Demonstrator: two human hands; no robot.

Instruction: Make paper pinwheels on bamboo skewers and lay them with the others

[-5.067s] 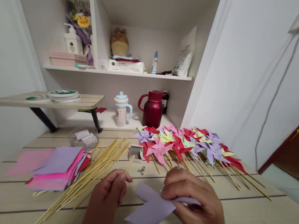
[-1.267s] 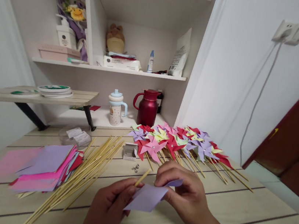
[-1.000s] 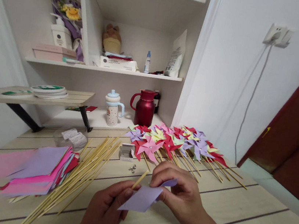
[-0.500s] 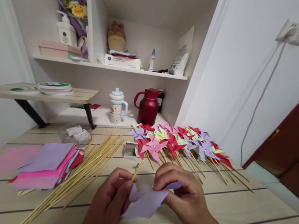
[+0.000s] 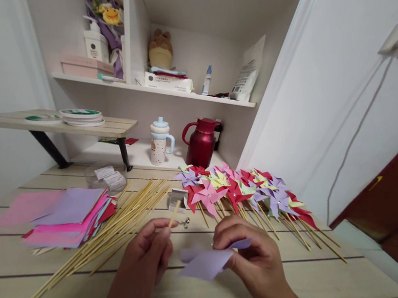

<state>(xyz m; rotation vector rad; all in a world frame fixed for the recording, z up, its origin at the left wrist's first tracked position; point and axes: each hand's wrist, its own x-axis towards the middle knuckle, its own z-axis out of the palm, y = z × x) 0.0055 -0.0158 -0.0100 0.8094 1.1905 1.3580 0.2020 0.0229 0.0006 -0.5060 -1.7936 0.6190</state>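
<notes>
My left hand [image 5: 149, 250] is closed around a thin wooden stick [image 5: 175, 213], whose tip points up past the thumb. In my right hand [image 5: 248, 257] a piece of lilac paper [image 5: 205, 263] is pinched, with cut flaps curling up at its edges. A gap separates the paper from the stick. Small silver pins [image 5: 185, 222] lie on the table just beyond my left fingertips, in front of a small open box [image 5: 178, 199]. Beyond my right hand lie finished paper pinwheels [image 5: 209, 196] in red, pink, lilac, yellow and green on sticks.
Loose wooden sticks [image 5: 113, 230] spread across the table's left side beside a stack of coloured paper sheets [image 5: 68, 207]. A clear container [image 5: 108, 178] sits behind them, near a raised wooden stand [image 5: 113, 129]. A red jug [image 5: 201, 144] and a cup [image 5: 158, 146] stand at the back.
My hands have drawn apart. The lilac paper, earlier against my left fingers, is now away from them in my right hand. The view has shifted slightly.
</notes>
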